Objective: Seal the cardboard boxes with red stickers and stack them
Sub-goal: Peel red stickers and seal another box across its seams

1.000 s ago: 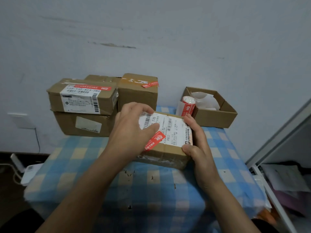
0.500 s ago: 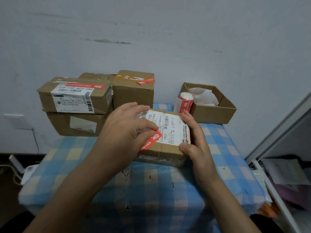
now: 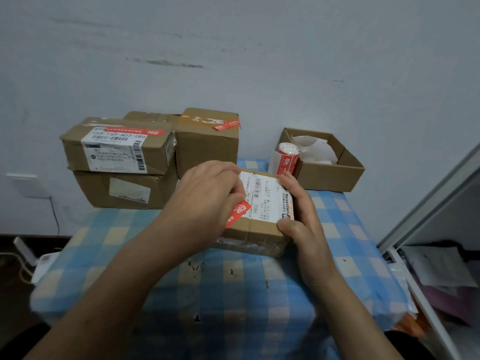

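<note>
A small cardboard box (image 3: 259,231) with a white shipping label lies in the middle of the checked table (image 3: 233,294). A red sticker (image 3: 240,211) lies slantwise on its top, left of the label. My left hand (image 3: 205,201) covers the box's left part, its curled fingertips bunched on the sticker's upper end. My right hand (image 3: 298,216) grips the box's right side, fingers along the edge and thumb on the near corner. A roll of red stickers (image 3: 287,157) stands behind the box.
Two labelled boxes are stacked at the back left, the upper box (image 3: 117,149) sealed with a red sticker, beside a taller stickered box (image 3: 207,146). An open box (image 3: 330,175) with white paper sits back right. A white cabinet edge (image 3: 428,203) runs along the right.
My left hand's fingers have curled and drawn in from lying on the label to bunch over the sticker's upper end. The right hand and the box have stayed put.
</note>
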